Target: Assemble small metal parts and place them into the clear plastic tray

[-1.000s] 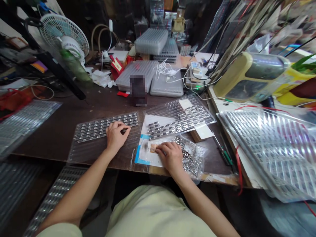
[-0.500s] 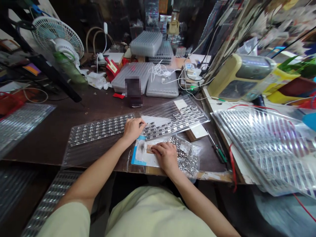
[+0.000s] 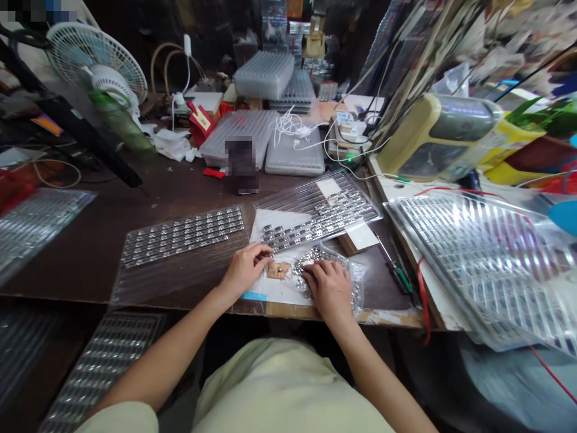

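My left hand (image 3: pixel 246 269) rests at the near table edge with its fingertips pinched together just left of a small tan board (image 3: pixel 278 270). What the fingers hold is too small to make out. My right hand (image 3: pixel 330 288) lies curled on a clear bag of small metal parts (image 3: pixel 315 258), fingers dug into the pile. Both sit on a white sheet (image 3: pixel 279 288). Left of my hands lies a clear ribbed tray (image 3: pixel 180 237) with rows of metal parts. A second tray (image 3: pixel 320 213) with parts lies just beyond my hands.
A green-handled screwdriver (image 3: pixel 396 270) lies right of the bag. More ribbed trays (image 3: pixel 487 258) stack at the right, others at the left (image 3: pixel 36 219). A fan (image 3: pixel 99 66), stacked tray packs (image 3: pixel 265 75), cables and a yellow device (image 3: pixel 442 135) crowd the back.
My left hand came back from the far tray's left end to the tan board by the near edge. My right hand shifted right from the board onto the bag of parts.
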Available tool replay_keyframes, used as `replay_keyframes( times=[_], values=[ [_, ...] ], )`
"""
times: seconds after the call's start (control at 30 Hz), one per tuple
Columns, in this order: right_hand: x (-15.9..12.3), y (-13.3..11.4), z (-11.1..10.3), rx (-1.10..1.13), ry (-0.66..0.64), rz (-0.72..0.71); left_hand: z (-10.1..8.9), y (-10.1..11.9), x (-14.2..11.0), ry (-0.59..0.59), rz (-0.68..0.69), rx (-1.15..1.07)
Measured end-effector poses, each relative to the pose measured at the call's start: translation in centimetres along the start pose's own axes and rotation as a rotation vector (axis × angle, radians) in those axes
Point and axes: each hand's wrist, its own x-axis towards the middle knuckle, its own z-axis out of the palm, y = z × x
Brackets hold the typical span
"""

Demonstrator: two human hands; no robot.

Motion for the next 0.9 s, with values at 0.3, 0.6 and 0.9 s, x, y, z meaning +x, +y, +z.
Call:
replay_keyframes(
  times=[0.3, 0.6, 0.9],
  values=[
    [-0.1, 0.2, 0.9, 0.163, 0.106, 0.036, 1.9, 0.2, -2.3, 0.057, 0.030, -0.064],
    [0.0, 0.4, 1.0, 0.326, 0.098, 0.038, 2.1, 0.9, -2.3, 0.018, 0.038, 0.045],
    [0.1, 0.0, 0.3, 0.308, 0.091, 0.093, 2.2, 0.9, -2.3, 0.003, 0.054, 0.057]
  ],
)
